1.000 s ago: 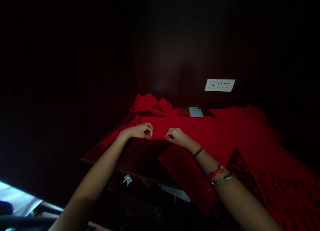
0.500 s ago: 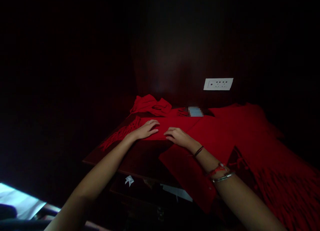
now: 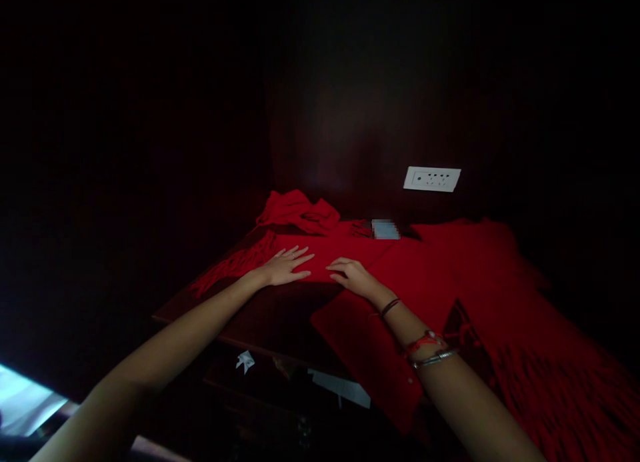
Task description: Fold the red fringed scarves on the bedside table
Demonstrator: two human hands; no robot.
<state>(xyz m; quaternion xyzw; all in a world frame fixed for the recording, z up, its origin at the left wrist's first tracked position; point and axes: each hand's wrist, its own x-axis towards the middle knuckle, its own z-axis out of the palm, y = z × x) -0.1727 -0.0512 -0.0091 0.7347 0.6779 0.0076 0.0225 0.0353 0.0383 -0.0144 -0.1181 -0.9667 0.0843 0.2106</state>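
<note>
A red fringed scarf (image 3: 325, 249) lies flat across a dark wooden tabletop (image 3: 270, 309), its tassels spread at the left end. On its left part rests my left hand (image 3: 286, 267), fingers spread and palm down. My right hand (image 3: 353, 275) touches the same scarf a little to the right, its fingers loosely bent and slightly apart, with nothing seen in them. Under my right forearm a flat red piece (image 3: 365, 349) hangs over the table's front edge; whether it is part of the scarf I cannot tell.
A crumpled red cloth (image 3: 295, 211) lies at the back left, beside a blurred pale rectangle (image 3: 385, 229). More red fabric with long fringe (image 3: 565, 389) drapes off to the right. A white socket panel (image 3: 433, 179) is on the dark wall. Papers (image 3: 343, 387) sit below the tabletop.
My left hand has flattened and spread its fingers, shifting slightly left. My right hand stays nearly in place on the scarf. The whole view has shifted a little.
</note>
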